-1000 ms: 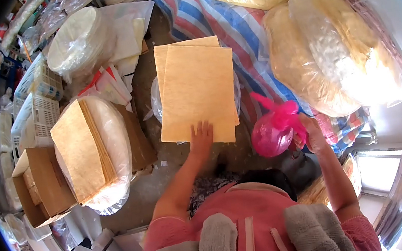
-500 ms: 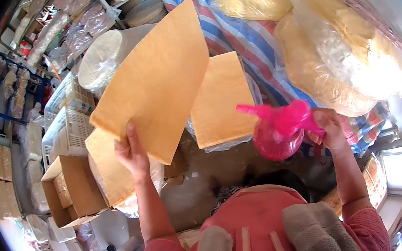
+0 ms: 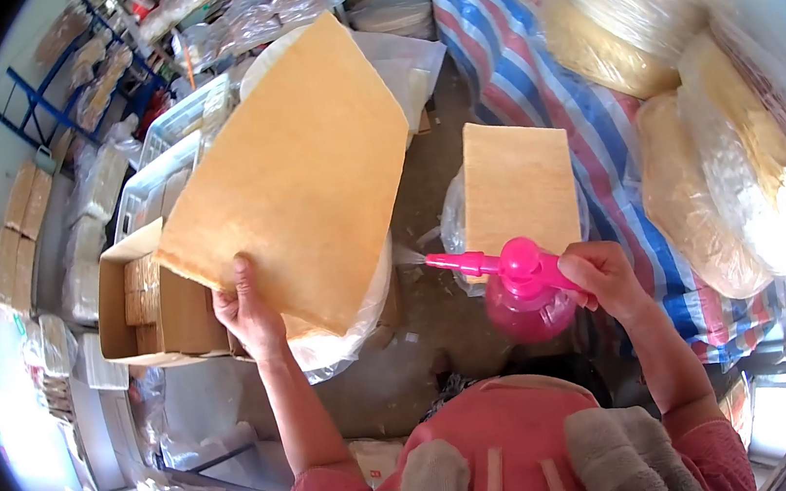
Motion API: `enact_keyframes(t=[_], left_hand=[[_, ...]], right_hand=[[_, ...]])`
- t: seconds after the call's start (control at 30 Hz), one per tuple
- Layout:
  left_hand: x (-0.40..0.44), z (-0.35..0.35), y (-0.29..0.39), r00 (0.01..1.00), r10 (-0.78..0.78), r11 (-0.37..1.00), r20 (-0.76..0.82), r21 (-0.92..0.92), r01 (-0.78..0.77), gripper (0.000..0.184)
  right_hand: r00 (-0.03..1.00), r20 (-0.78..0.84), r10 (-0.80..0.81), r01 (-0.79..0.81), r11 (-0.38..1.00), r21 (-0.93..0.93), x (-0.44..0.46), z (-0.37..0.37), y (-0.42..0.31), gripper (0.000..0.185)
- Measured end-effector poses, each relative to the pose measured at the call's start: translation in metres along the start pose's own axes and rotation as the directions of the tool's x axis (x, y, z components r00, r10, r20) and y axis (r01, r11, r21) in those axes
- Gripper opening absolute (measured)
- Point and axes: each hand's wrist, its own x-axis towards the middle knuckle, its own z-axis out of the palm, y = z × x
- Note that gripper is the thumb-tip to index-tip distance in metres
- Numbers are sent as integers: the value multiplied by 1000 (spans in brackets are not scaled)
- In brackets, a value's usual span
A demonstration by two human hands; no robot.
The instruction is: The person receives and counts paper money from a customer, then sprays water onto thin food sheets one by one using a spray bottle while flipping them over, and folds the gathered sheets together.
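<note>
Left hand (image 3: 252,314): pinches one tan sheet (image 3: 297,179)
Right hand (image 3: 607,280): grips one pink spray bottle (image 3: 531,312)
Mist (image 3: 406,256): one plume, seen from here

pink top (image 3: 512,417) with short sleeves (image 3: 709,462)

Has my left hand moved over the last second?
Yes. The left hand has moved leftward, judged against the open cardboard box: it now sits close beside it, gripping a raised tan sheet.
</note>
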Motion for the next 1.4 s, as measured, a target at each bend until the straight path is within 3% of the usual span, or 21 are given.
enact_keyframes(t=[0.13, 0.23, 0.33, 0.43, 0.53, 0.63, 0.8, 0.9, 0.93, 0.97, 1.03, 1.07, 1.1, 1.13, 1.17, 1.2, 1.23, 1.27, 1.3, 1.37, 1.4], left_hand=[[9, -45, -18, 998, -62, 993, -9, 97, 62, 23], [18, -92, -45, 986, -100, 991, -136, 75, 110, 26], [24, -154, -98, 878, -232, 972, -418, -121, 199, 25], [20, -230, -180, 786, -329, 939, -523, -267, 216, 23], [5, -268, -246, 659, -368, 930, -656, -260, 259, 22], [2, -270, -256, 527, -424, 846, -737, -113, 522, 26], [7, -268, -259, 581, -434, 869, -689, -151, 471, 29], [13, -277, -273, 591, -378, 641, -713, 259, 723, 29], [16, -281, -282, 539, -436, 742, -721, 51, 668, 28], [26, -290, -281, 561, -336, 675, -756, 222, 703, 43], [18, -300, -284, 645, -571, 790, -508, -127, 600, 24], [23, -331, -293, 610, -644, 679, -462, 22, 734, 31], [20, -268, -236, 498, -539, 442, -679, 275, 854, 42], [19, -307, -266, 739, -150, 16, -656, 746, 666, 51], [-2, -230, -217, 858, 38, -221, -512, 833, 507, 57], [-18, -190, -215, 907, 11, -176, -422, 892, 417, 61], [-29, -162, -216, 945, -11, -129, -328, 937, 324, 65], [-47, -143, -238, 999, 14, -16, -38, 999, 38, 67], [-66, -122, -261, 966, 69, 88, 248, 963, -254, 68], [-102, -13, -232, 884, -164, 498, 438, 810, -309, 58], [-125, 11, -255, 815, -171, 527, 553, 751, -398, 56]], right_hand=[[989, -139, 60, 19, 861, 507, 27, 37, -9, 38], [979, -163, 119, 8, 786, 618, 33, 60, -17, 54], [966, -254, 41, 81, 890, 449, 25, 69, -17, 53], [933, -361, -7, 85, 976, 202, 17, 65, -1, 48], [891, -448, 80, -24, 991, 131, 6, 49, 19, 43], [831, -539, 141, -27, 976, 214, -11, 28, 40, 41], [752, -625, 210, -17, 954, 300, -38, -11, 63, 40], [751, -607, 261, -73, 946, 315, -46, -28, 71, 42], [745, -605, 281, -94, 942, 322, -50, -37, 75, 43], [756, -539, 371, -183, 911, 370, -58, -53, 86, 44], [780, -488, 391, -186, 890, 415, -65, -74, 102, 37], [788, -485, 380, -232, 912, 338, -64, -88, 117, 33], [801, -461, 382, -310, 924, 225, -59, -89, 107, 28], [932, -352, -86, -109, 860, -498, -48, -87, 105, 25], [910, -385, 153, -267, 927, -263, -40, -91, 112, 24], [856, -351, 380, -411, 912, -15, -31, -95, 120, 23], [858, -330, 393, -445, 890, -99, -23, -96, 119, 24], [861, -306, 406, -473, 861, -186, -15, -99, 115, 25], [863, -281, 420, -492, 826, -276, -11, -103, 113, 26], [848, -393, 356, -414, 907, -71, -15, -118, 119, 31], [825, -438, 358, -366, 928, 69, -19, -129, 121, 32]])
